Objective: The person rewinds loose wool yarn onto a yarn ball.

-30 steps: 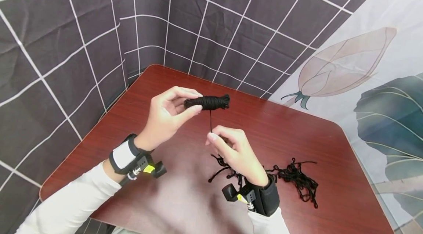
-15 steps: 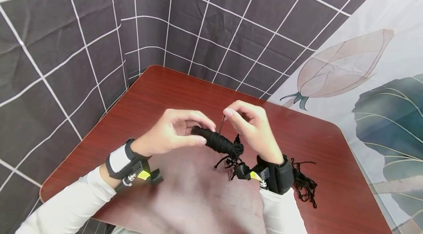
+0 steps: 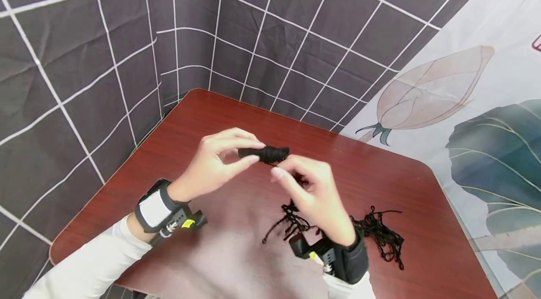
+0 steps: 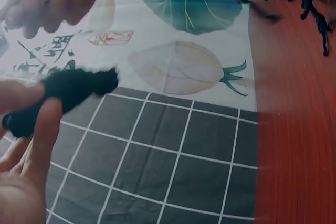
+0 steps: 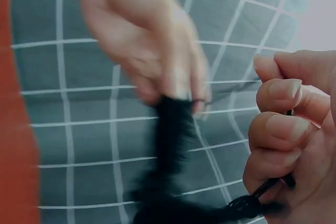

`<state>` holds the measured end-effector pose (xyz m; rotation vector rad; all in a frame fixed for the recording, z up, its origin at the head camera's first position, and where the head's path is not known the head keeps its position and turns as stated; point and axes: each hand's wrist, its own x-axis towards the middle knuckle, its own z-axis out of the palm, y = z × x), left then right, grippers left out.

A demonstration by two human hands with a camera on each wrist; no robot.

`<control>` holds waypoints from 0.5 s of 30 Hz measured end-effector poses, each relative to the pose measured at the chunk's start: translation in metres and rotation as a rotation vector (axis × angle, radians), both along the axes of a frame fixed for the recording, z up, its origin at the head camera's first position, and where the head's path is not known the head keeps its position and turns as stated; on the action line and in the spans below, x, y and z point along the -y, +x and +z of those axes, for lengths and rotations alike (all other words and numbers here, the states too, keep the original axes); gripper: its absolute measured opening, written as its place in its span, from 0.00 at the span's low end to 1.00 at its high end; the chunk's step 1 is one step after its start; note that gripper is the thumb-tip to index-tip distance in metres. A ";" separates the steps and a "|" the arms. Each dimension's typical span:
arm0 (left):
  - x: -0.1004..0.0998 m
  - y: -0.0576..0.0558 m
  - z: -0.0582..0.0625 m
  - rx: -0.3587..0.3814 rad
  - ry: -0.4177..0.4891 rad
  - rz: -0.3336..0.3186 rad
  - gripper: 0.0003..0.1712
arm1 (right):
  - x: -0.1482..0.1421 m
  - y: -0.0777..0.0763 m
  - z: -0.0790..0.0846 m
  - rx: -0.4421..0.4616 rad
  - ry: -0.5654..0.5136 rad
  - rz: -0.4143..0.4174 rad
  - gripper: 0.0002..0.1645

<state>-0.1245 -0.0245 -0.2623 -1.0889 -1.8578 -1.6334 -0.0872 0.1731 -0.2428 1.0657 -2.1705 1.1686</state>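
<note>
My left hand (image 3: 215, 160) grips one end of a wound bundle of black cord (image 3: 274, 154) between thumb and fingers, held up over the table. In the left wrist view the bundle (image 4: 79, 90) sticks out past the fingertips, slightly blurred. Close to its lower right, my right hand (image 3: 314, 191) pinches the cord's strand between thumb and forefinger. The right wrist view shows this hand (image 5: 289, 124) with its fingers curled and the cord running through the palm. A thin strand (image 5: 236, 88) stretches from there to the bundle.
Loose tangled black cord (image 3: 386, 238) lies on the red-brown table (image 3: 203, 116) to the right, with more strands (image 3: 291, 219) beneath the right hand. A dark grid-patterned curtain (image 3: 236, 22) and a white printed cloth (image 3: 422, 97) stand behind the table.
The right hand rose above the bundle at the right, then came back down to its lower right. The bundle dipped and tilted, then rose to nearly level in the left hand.
</note>
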 end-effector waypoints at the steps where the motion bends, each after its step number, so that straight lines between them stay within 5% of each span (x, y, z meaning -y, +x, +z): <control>1: 0.000 0.001 0.000 0.012 -0.018 -0.037 0.14 | -0.003 -0.002 0.007 -0.007 -0.010 -0.004 0.08; 5: -0.003 0.005 0.002 0.068 -0.008 -0.238 0.14 | -0.016 -0.017 0.020 0.041 -0.035 -0.034 0.05; 9: -0.007 0.008 0.008 0.083 0.118 -0.407 0.15 | -0.019 -0.037 0.005 0.174 -0.099 -0.019 0.06; 12: -0.009 0.008 0.012 0.033 0.216 -0.349 0.17 | -0.012 -0.042 -0.016 0.292 -0.129 0.026 0.07; 15: -0.008 0.008 0.014 -0.013 0.243 -0.164 0.17 | 0.001 -0.037 -0.036 0.349 -0.126 0.070 0.09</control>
